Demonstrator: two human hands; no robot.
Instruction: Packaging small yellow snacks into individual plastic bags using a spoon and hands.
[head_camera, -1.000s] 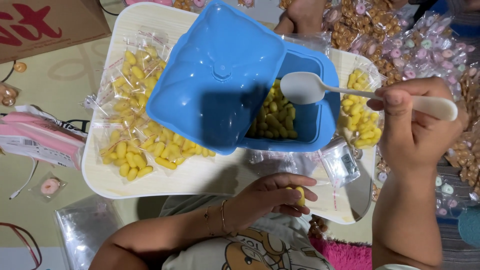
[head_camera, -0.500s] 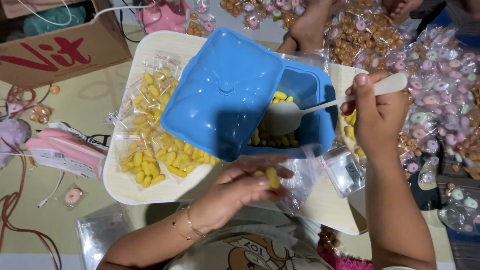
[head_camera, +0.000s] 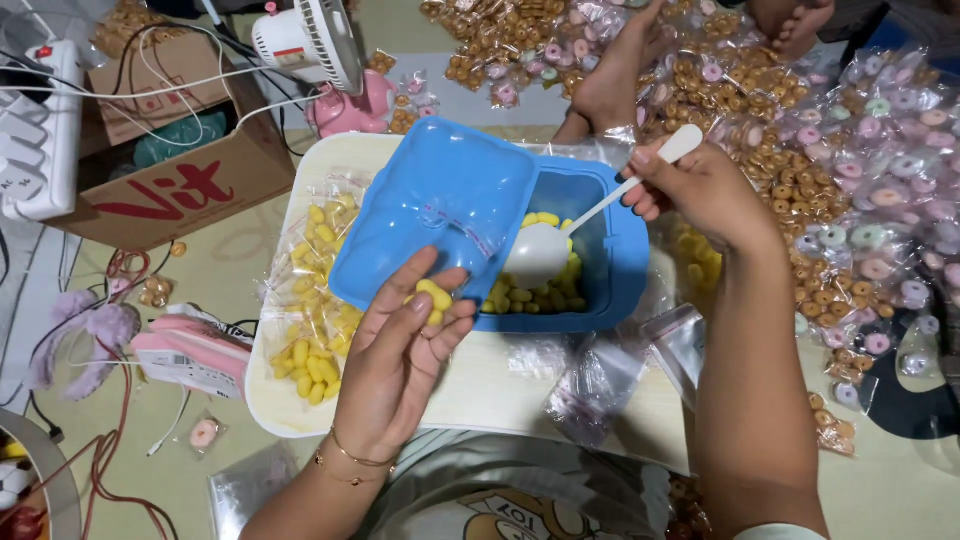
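Observation:
A blue plastic box (head_camera: 612, 262) with its lid (head_camera: 440, 210) tilted over it rests on a cream tray (head_camera: 480, 390). Inside lie yellow oval candies (head_camera: 545, 290). My right hand (head_camera: 700, 190) holds a white spoon (head_camera: 545, 250) whose bowl dips into the box. Raised in front of the box, my left hand (head_camera: 400, 370) pinches a small clear bag with yellow candies (head_camera: 435, 297) in its fingertips.
Filled bags of yellow candy (head_camera: 310, 340) lie on the tray's left; empty clear bags (head_camera: 600, 385) at its right. Packets of ring sweets (head_camera: 850, 170) cover the floor to the right. Another person's hand (head_camera: 615, 85) rests beyond. A cardboard box (head_camera: 180, 180), a fan (head_camera: 320, 40) and cables stand at the left.
My left hand has risen toward the box with the small bag. My right hand has tipped the spoon down into the candies. The view has shifted.

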